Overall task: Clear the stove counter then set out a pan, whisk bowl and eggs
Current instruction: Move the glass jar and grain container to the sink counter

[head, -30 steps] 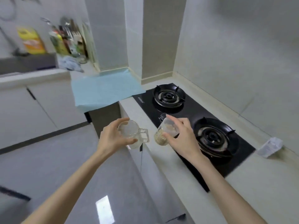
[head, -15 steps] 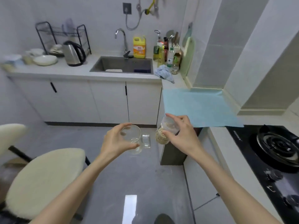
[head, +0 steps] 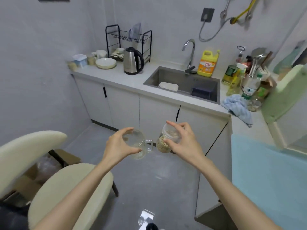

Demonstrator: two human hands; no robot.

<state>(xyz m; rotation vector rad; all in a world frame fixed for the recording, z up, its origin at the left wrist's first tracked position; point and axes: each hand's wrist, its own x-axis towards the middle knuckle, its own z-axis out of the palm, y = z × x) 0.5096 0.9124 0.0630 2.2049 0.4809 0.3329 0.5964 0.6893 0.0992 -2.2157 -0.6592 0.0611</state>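
My left hand (head: 118, 145) grips a clear glass mug (head: 137, 146) by its rim from above, its handle pointing right. Beside it, my right hand (head: 182, 141) holds a clear plastic jar (head: 163, 143) of pale grains by its lid end. Both are carried in mid-air over the grey floor, in front of the white sink cabinets. The stove is out of view.
The sink counter (head: 119, 78) carries a kettle (head: 132, 61), stacked white plates (head: 106, 63), a dish rack (head: 128, 40) and small containers. A yellow detergent bottle (head: 207, 63), other bottles and a blue cloth (head: 237, 107) stand right of the sink (head: 182, 83). A blue mat (head: 269, 176) covers the right counter. A cream chair (head: 49, 180) is left.
My view has swung left from the stove to the sink counter. Both hands keep their hold on the mug and the jar, carried along in front of me.
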